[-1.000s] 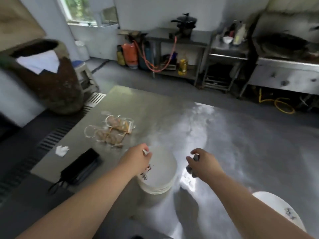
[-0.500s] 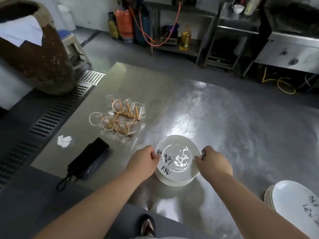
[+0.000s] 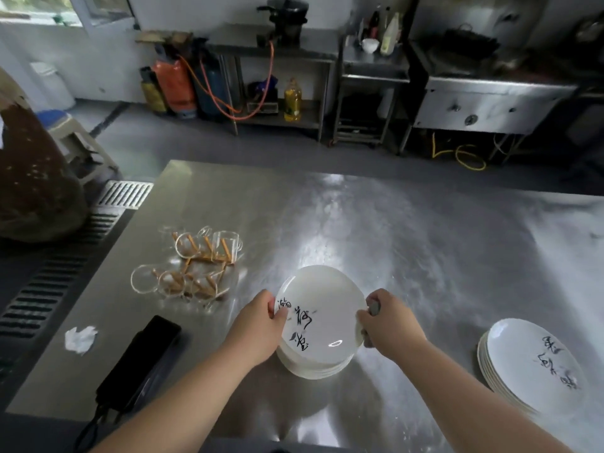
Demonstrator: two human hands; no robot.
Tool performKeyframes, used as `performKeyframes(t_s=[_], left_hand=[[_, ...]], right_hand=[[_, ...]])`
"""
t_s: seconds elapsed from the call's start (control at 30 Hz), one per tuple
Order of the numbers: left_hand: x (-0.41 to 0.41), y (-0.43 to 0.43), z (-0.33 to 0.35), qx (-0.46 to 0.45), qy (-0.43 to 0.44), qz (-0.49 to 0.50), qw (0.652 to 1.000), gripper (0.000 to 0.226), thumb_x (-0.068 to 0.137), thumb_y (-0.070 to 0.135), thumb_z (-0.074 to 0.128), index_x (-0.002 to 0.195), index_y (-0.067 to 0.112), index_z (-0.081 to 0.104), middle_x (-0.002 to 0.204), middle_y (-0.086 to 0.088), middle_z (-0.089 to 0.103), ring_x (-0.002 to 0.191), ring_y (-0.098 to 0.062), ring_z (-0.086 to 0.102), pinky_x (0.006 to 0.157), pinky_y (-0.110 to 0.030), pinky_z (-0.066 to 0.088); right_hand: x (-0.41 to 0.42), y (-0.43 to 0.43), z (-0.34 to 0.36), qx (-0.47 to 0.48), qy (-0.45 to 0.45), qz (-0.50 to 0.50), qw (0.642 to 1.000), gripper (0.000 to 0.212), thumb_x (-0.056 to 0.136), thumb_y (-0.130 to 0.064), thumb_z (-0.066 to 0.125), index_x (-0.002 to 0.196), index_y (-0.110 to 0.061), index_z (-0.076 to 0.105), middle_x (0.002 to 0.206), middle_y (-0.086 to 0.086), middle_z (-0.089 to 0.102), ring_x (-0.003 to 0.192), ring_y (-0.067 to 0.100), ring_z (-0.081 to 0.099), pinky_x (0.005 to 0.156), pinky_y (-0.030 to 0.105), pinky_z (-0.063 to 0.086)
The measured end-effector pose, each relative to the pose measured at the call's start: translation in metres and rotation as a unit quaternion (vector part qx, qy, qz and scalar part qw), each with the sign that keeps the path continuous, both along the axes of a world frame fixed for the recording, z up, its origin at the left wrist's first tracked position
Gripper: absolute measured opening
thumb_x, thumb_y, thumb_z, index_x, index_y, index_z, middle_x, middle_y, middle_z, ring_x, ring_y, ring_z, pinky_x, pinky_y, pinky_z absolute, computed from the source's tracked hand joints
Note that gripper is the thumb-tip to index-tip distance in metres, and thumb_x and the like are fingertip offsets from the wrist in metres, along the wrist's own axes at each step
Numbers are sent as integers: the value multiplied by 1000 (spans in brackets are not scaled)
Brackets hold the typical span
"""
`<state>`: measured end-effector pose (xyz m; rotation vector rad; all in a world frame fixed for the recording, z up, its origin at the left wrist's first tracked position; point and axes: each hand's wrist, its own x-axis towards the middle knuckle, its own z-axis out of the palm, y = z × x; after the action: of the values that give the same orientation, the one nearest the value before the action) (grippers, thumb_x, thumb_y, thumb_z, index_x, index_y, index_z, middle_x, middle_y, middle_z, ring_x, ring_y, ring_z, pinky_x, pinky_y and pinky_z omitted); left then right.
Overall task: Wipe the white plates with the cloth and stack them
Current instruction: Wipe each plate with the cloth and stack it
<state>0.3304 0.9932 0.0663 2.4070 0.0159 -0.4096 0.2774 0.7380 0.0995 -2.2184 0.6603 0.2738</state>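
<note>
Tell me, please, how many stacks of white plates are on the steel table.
2. One stack is near the front edge of the table, its top plate gripped by the left hand and right hand; the other stack lies by its right edge. None seems hidden.

A big shiny metal table [image 3: 425,240] is filling the lower half of the frame. Some clear glass cups [image 3: 192,269] with orange handles are lying in a heap on its left part. Nearer the lower left, a crumpled white paper [image 3: 80,338] is sitting just beside a long black case [image 3: 140,361]. A huge brown pot [image 3: 32,191] is standing at the left edge, with a floor drain [image 3: 125,194] next to it. Along the top, an orange gas tank [image 3: 173,85] is standing by the wall, a yellow bottle [image 3: 292,99] is sitting on a low shelf, and a black cooking pot [image 3: 287,14] is resting above it. A yellow hose [image 3: 457,153] is curling on the floor in the upper right.
</note>
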Motion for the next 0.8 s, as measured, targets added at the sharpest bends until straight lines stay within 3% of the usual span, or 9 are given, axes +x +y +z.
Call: performKeyframes(t_s=[0.1,0.23,0.43,0.5,0.57,0.6,0.67,0.73,0.8], left_hand=[[9,-10,37,-227,45,43,972,12,108,31,55,101,22,57,100,-12,71,85,-30,72,63,-42,62],[16,-18,79,-492,170,106,847,25,109,11,50,121,26,66,115,-15,78,98,-39,77,71,-56,64],[20,-21,104,-566,193,89,796,40,102,1,53,128,25,71,113,-15,77,90,-32,76,63,-49,63],[15,-25,109,-573,201,79,791,41,100,-2,52,126,23,73,110,-15,77,82,-27,77,60,-47,63],[8,-30,113,-583,208,63,783,43,98,-5,49,124,18,75,111,-18,76,84,-27,76,63,-49,63],[5,-32,115,-590,209,52,778,44,97,-7,47,122,15,75,112,-19,76,85,-28,76,66,-51,63],[1,-33,120,-603,206,29,771,45,98,-7,44,123,12,75,114,-23,75,86,-29,75,69,-53,62],[0,-30,124,-611,200,21,766,45,99,-6,42,124,14,74,114,-22,75,87,-29,75,69,-50,62],[1,-25,127,-615,198,17,763,47,100,-5,42,126,16,74,117,-22,75,91,-32,76,67,-48,63]], right_hand=[[4,-5,27,71,-53,-47,995,12,85,-19,64,94,-23,57,66,0,72,49,23,71,59,36,63],[6,-11,65,136,-113,-73,981,14,91,-17,61,102,-24,60,69,4,76,61,31,75,73,52,65],[13,-8,121,-9,-275,-96,957,17,97,-42,47,113,-36,48,87,-17,71,80,-3,67,60,16,49],[13,8,138,1,-310,-40,950,28,95,-47,43,121,-38,47,102,-20,63,94,-9,63,67,11,50],[9,27,137,-21,-300,102,948,49,96,-45,38,142,-28,42,130,-12,59,130,6,55,110,28,47],[5,36,133,-106,-263,189,940,65,96,-51,32,155,-23,31,152,-4,46,153,22,28,128,39,22],[-3,45,118,-256,-212,286,899,83,98,-65,14,166,-18,3,174,-3,0,157,24,-23,126,43,-15],[-10,45,110,-278,-226,309,881,83,101,-69,6,165,-17,-4,173,-3,-15,156,19,-29,127,42,-14],[-15,43,105,-265,-243,326,874,82,103,-68,6,165,-15,3,173,1,-7,159,17,-18,130,41,-3]])
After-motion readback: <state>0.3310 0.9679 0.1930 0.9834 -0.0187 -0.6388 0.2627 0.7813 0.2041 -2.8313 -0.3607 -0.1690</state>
